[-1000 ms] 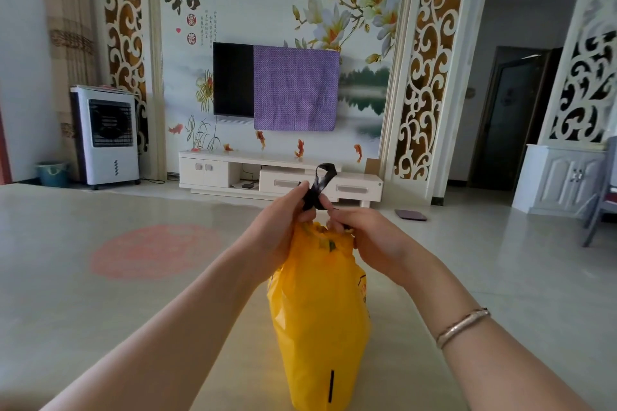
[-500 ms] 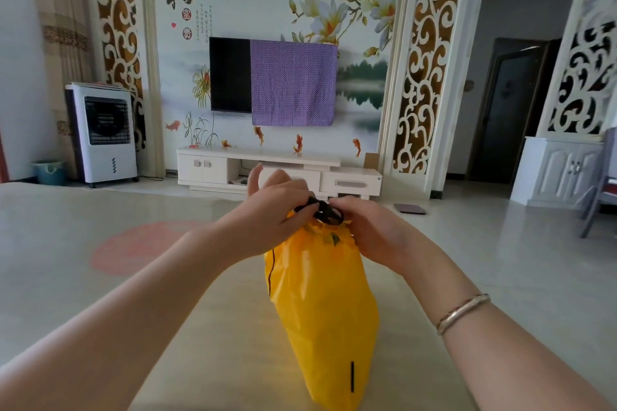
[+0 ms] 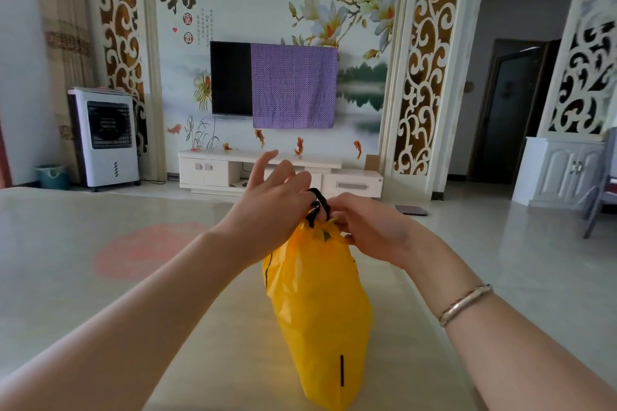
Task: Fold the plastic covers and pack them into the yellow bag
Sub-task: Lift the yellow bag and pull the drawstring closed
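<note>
The yellow bag (image 3: 319, 310) stands full and upright in front of me, its mouth gathered shut. Black handle straps (image 3: 319, 205) stick out of the top as a small loop. My left hand (image 3: 272, 207) pinches the straps from the left with thumb and forefinger while its other fingers spread upward. My right hand (image 3: 362, 225) grips the gathered neck and straps from the right. The plastic covers are hidden inside the bag.
The bag rests on a pale table surface (image 3: 207, 327). Beyond it lie an open tiled floor, a white TV cabinet (image 3: 213, 170), a TV partly draped in purple cloth (image 3: 292, 90), an air cooler (image 3: 107, 137) at the left and a white cupboard (image 3: 564, 170) at the right.
The black strap loop, raised high a second ago, has been pulled down tight at the bag's mouth. My left hand's outer fingers have spread and lifted.
</note>
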